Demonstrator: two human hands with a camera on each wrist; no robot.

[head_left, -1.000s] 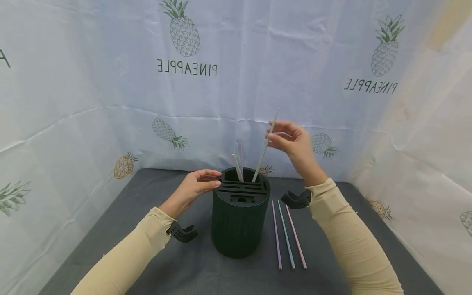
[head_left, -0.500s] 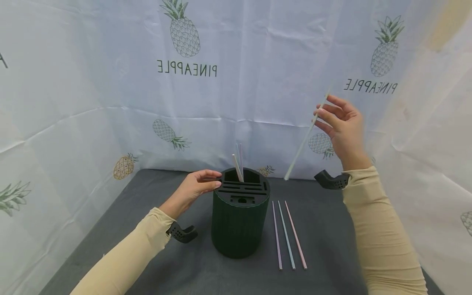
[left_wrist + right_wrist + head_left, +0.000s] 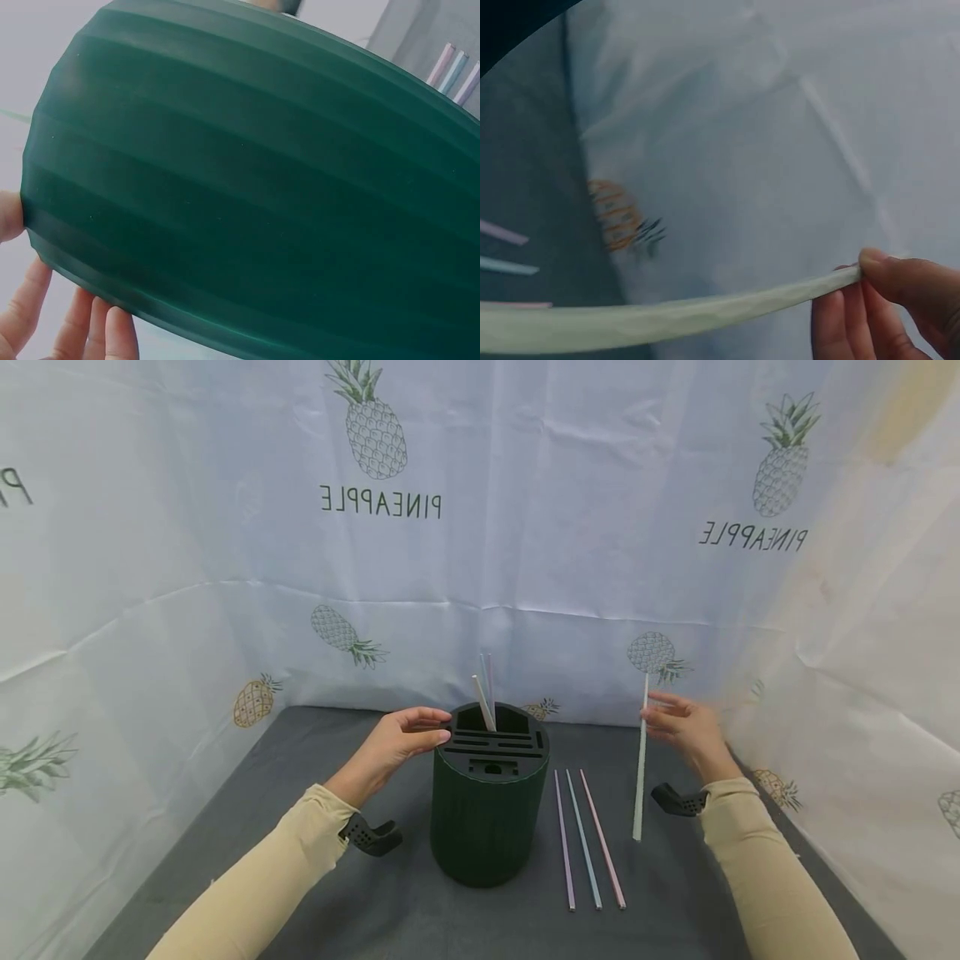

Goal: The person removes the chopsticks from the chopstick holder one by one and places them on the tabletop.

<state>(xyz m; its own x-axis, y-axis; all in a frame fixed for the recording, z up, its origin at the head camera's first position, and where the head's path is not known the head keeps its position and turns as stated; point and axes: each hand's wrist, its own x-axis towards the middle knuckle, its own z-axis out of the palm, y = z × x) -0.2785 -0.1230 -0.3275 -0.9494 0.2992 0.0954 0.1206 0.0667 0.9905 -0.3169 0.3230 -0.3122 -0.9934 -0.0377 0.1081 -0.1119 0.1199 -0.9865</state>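
Note:
My right hand [image 3: 686, 731] pinches a pale green chopstick [image 3: 640, 768] near its thin upper end, right of the holder. In the right wrist view that chopstick [image 3: 667, 322] slants across the lower part, between thumb and fingertips. A dark green ribbed knife-and-utensil holder [image 3: 483, 827] stands upright, its black top cut with slots. Against its left upper edge rest the fingertips of my left hand [image 3: 401, 735]; the left wrist view shows them [image 3: 71, 326] along the holder's side [image 3: 240, 187]. A white chopstick [image 3: 483, 703] and two thin pastel ones lean in its back compartment.
Purple [image 3: 564, 843], blue [image 3: 583, 839] and pink chopsticks [image 3: 602, 839] lie side by side on the dark grey tabletop [image 3: 420, 918], right of the holder. A pale cloth [image 3: 525, 543] with pineapple prints hangs round the back and sides.
My right hand has drawn the pale green chopstick out of the holder, carried it right, and lowered it toward the table. My left hand has stayed at the holder's edge.

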